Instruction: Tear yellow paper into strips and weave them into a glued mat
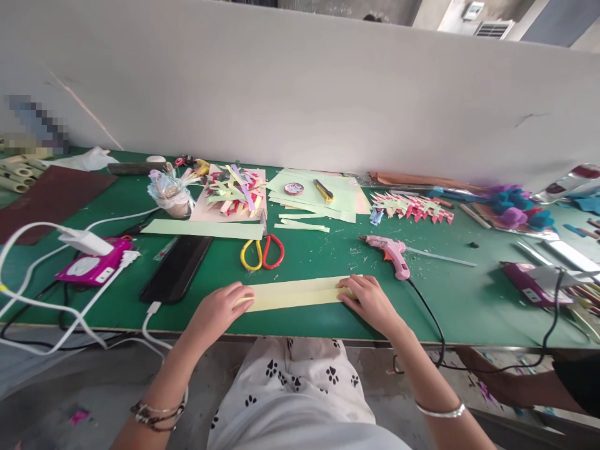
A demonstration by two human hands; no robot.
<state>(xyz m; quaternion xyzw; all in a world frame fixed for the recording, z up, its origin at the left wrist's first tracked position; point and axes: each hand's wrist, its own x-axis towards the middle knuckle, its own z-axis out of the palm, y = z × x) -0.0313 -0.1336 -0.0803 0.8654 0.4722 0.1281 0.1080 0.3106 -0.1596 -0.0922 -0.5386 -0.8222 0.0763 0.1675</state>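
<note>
A pale yellow paper strip (pixel 295 295) lies lengthwise near the front edge of the green table, with a crease along it. My left hand (pixel 224 306) grips its left end, fingers curled over the paper. At the right end my right hand (pixel 368 301) pinches the strip between thumb and fingers. Beyond the strip rest scissors (pixel 262 251) with one yellow and one red handle. A pale green paper strip (pixel 204 229) lies partly over their blades and a black phone (pixel 178 269). To the right is a pink glue gun (pixel 391 251) with a clear glue stick in its back.
Green paper sheets (pixel 309 187) at the back carry a yellow cutter (pixel 323 190) and a round tape roll (pixel 294 188). Colourful paper scraps (pixel 234 190) sit left of them. Purple power strips (pixel 96 261) with cables stand on both sides. Another person's arm (pixel 510 378) shows lower right.
</note>
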